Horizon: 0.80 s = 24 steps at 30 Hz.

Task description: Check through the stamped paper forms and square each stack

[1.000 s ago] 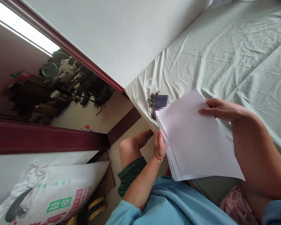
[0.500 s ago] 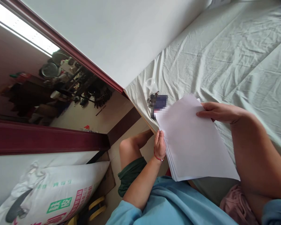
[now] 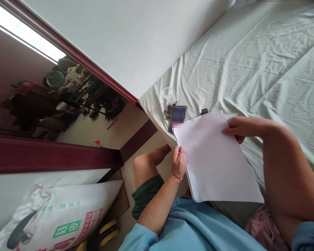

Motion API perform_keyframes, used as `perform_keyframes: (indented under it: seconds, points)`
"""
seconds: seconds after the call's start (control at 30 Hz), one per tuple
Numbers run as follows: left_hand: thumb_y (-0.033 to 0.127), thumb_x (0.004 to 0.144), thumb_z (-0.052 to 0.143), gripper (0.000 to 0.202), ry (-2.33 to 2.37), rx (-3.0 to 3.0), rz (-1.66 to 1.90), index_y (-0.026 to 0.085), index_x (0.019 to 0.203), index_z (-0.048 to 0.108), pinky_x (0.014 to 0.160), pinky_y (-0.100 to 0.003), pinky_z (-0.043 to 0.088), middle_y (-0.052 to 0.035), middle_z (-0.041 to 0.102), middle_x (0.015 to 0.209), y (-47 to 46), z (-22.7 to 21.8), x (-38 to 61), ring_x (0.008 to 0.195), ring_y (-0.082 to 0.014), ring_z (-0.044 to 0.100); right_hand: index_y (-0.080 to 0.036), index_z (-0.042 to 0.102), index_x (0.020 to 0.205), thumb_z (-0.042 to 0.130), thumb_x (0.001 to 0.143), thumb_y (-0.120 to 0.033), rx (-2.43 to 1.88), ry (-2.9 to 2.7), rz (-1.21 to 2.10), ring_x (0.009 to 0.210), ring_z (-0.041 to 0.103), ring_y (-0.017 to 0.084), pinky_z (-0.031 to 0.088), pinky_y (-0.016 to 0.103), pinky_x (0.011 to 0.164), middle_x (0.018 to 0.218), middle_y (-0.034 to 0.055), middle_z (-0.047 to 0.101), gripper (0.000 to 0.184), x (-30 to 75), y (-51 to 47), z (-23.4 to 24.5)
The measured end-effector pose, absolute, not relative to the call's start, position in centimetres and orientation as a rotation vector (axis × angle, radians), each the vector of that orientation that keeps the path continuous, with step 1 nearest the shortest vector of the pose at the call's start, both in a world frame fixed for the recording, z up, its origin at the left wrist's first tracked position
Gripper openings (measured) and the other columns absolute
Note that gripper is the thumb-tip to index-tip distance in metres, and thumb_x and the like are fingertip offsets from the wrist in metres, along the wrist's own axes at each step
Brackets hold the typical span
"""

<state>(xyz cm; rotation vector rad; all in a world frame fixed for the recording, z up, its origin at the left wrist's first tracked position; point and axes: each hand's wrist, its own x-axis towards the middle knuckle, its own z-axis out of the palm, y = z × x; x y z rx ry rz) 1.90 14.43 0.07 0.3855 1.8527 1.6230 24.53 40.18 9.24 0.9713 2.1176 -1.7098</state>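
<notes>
A stack of blank white paper [image 3: 214, 160] lies tilted over my lap and the edge of the cloth-covered surface. My left hand [image 3: 179, 161], with a red bracelet at its wrist, grips the stack's left edge, thumb on top. On the far right edge, my right hand [image 3: 240, 127] pinches the paper; part of its fingers is hidden beneath. A small black object [image 3: 204, 111] shows just past the stack's top edge; its kind is unclear. Beside the top left corner lie keys [image 3: 167, 111] and a blurred dark blue item [image 3: 179, 114].
A clear plastic cup [image 3: 167, 92] stands on the wrinkled pale sheet [image 3: 251, 69] near the white wall [image 3: 120, 35]. On the lower left rests a printed white sack [image 3: 68, 209]. A pink cloth [image 3: 263, 226] lies by my right leg.
My right hand has shifted slightly right. The paper's top edge has come down flatter and its sheets look more even, uncovering the small black object. My left hand has stayed put.
</notes>
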Motion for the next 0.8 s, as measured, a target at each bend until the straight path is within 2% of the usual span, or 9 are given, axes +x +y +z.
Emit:
perform_keyframes:
  seconds: [0.13,0.23,0.33,0.4,0.5,0.57,0.63,0.7,0.8]
  points:
    - [0.068,0.090,0.084,0.065,1.943,0.356,1.562,0.022,0.135,0.078,0.144,-0.050,0.026,-0.0124,0.071,0.159,14.1,-0.2,1.8,0.169,-0.0379,0.043,-0.025,0.066,0.099,0.068,0.099,-0.039,1.461,2.411,-1.099,0.080,0.071,0.031,0.051,0.048,0.082,0.083,0.0110,0.077,0.014,25.3,40.3,10.8]
    - [0.075,0.089,0.081,0.070,1.912,0.436,1.588,0.023,0.135,0.079,0.145,-0.051,0.026,-0.0118,0.072,0.158,14.0,-0.6,2.0,0.168,-0.0384,0.045,-0.024,0.072,0.111,0.055,0.107,-0.043,1.830,2.767,-0.827,0.101,0.070,0.038,0.050,0.051,0.091,0.106,0.0197,0.078,0.026,24.6,39.0,12.6]
    - [0.075,0.089,0.081,0.067,1.920,0.442,1.645,0.024,0.133,0.080,0.145,-0.050,0.027,-0.0116,0.073,0.157,13.9,-1.3,2.3,0.170,-0.0382,0.042,-0.019,0.074,0.137,0.035,0.113,-0.039,1.277,3.283,-0.913,0.129,0.067,0.039,0.051,0.054,0.108,0.138,0.0190,0.075,0.050,22.2,37.3,12.5]
    - [0.073,0.087,0.084,0.069,1.961,0.397,1.657,0.024,0.134,0.079,0.145,-0.050,0.027,-0.0127,0.070,0.161,13.8,-1.8,2.4,0.171,-0.0387,0.039,-0.015,0.071,0.147,0.031,0.114,-0.036,0.889,3.398,-0.869,0.145,0.060,0.038,0.045,0.058,0.123,0.151,0.0173,0.071,0.056,20.2,36.3,11.3]
    - [0.075,0.085,0.084,0.073,1.971,0.399,1.630,0.023,0.137,0.077,0.145,-0.051,0.026,-0.0138,0.066,0.165,13.7,-1.9,2.6,0.171,-0.0384,0.039,-0.016,0.066,0.156,0.036,0.114,-0.031,0.836,3.281,-0.738,0.160,0.047,0.041,0.031,0.067,0.133,0.164,0.0169,0.064,0.054,17.8,35.0,9.3]
    - [0.075,0.087,0.082,0.073,1.964,0.420,1.613,0.023,0.138,0.076,0.145,-0.051,0.027,-0.0142,0.067,0.163,13.7,-1.7,2.7,0.172,-0.0381,0.038,-0.017,0.067,0.155,0.038,0.113,-0.024,0.793,3.201,-0.699,0.156,0.053,0.039,0.031,0.067,0.133,0.160,0.0160,0.067,0.052,17.0,34.4,8.7]
    - [0.074,0.087,0.082,0.071,1.970,0.432,1.608,0.022,0.136,0.076,0.144,-0.050,0.028,-0.0152,0.069,0.160,13.9,-1.3,2.9,0.172,-0.0385,0.038,-0.018,0.070,0.148,0.037,0.112,-0.020,0.746,3.168,-0.659,0.139,0.066,0.035,0.040,0.061,0.127,0.147,0.0163,0.075,0.049,16.8,34.0,8.7]
    - [0.073,0.088,0.082,0.069,1.979,0.448,1.601,0.021,0.134,0.077,0.144,-0.048,0.029,-0.0159,0.072,0.156,14.2,-1.0,3.1,0.172,-0.0390,0.038,-0.018,0.074,0.138,0.037,0.112,-0.019,0.742,3.180,-0.607,0.121,0.071,0.033,0.048,0.053,0.115,0.131,0.0166,0.080,0.045,16.8,33.8,9.3]
    - [0.073,0.089,0.081,0.068,1.987,0.470,1.596,0.021,0.133,0.077,0.143,-0.047,0.030,-0.0162,0.074,0.152,14.4,-0.8,3.3,0.169,-0.0392,0.042,-0.019,0.077,0.119,0.040,0.112,-0.019,0.787,3.166,-0.553,0.109,0.070,0.032,0.050,0.044,0.094,0.117,0.0151,0.080,0.038,16.9,33.7,10.4]
